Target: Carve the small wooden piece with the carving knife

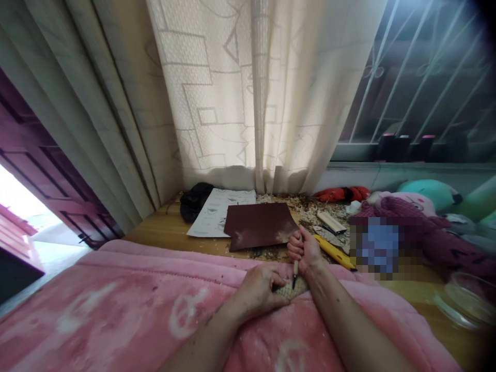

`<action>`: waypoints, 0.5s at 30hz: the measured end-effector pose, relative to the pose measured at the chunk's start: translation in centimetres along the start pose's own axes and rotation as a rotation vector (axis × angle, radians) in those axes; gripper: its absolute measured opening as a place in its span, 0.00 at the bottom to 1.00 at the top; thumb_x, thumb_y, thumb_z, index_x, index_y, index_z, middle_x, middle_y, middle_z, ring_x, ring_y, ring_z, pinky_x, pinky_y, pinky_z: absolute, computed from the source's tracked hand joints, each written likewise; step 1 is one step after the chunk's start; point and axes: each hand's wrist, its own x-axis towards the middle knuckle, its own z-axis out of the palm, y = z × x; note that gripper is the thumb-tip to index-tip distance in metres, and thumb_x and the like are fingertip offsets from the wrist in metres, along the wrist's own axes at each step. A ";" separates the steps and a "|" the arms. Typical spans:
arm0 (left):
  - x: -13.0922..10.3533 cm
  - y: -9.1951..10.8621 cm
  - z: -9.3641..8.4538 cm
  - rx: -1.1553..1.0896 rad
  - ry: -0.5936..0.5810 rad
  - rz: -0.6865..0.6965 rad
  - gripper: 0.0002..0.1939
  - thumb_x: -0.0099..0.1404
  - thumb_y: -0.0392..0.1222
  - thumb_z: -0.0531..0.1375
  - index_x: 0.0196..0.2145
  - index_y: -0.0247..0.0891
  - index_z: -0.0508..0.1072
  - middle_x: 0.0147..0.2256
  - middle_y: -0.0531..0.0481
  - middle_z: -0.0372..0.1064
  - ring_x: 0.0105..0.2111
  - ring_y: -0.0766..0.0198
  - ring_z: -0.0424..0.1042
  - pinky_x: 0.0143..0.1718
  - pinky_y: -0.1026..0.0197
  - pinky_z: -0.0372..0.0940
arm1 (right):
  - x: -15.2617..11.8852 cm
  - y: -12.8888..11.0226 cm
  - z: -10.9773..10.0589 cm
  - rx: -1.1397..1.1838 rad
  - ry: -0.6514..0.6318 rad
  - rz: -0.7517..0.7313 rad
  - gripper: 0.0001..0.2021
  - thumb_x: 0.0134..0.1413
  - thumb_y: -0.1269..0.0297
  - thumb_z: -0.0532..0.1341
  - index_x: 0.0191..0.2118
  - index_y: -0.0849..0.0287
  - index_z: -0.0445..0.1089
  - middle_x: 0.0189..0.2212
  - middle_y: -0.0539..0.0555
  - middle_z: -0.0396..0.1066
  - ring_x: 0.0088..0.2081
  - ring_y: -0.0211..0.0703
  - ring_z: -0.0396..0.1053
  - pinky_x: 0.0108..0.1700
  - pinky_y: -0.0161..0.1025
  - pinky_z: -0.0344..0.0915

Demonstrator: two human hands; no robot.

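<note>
My right hand is closed in a fist around a carving tool with a pale handle. Its thin dark tip points down at a pale beige piece marked with a grid of fine lines. From the left, my left hand grips that piece between thumb and fingers, low over the pink blanket. Part of the piece is hidden behind my left fingers. Whether the tip touches its surface, I cannot tell.
Beyond the blanket, a dark red board overlaps a printed white sheet on the wooden table. Shavings, a yellow-handled tool and a pale block lie to the right. A clear round container stands farther right.
</note>
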 end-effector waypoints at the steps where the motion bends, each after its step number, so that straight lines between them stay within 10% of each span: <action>1: 0.0 0.0 0.0 -0.001 0.001 0.008 0.06 0.49 0.41 0.62 0.23 0.36 0.71 0.24 0.56 0.61 0.25 0.70 0.59 0.24 0.66 0.47 | 0.0 0.0 -0.1 0.001 -0.016 -0.025 0.17 0.52 0.57 0.52 0.19 0.58 0.49 0.09 0.39 0.40 0.10 0.27 0.34 0.09 0.24 0.34; 15: 0.1 0.0 -0.3 -0.008 -0.027 0.002 0.07 0.50 0.43 0.61 0.25 0.36 0.73 0.24 0.55 0.62 0.26 0.69 0.60 0.25 0.67 0.47 | -0.4 0.1 0.1 0.025 -0.128 -0.112 0.15 0.49 0.60 0.54 0.19 0.58 0.51 0.10 0.40 0.39 0.11 0.28 0.33 0.09 0.24 0.36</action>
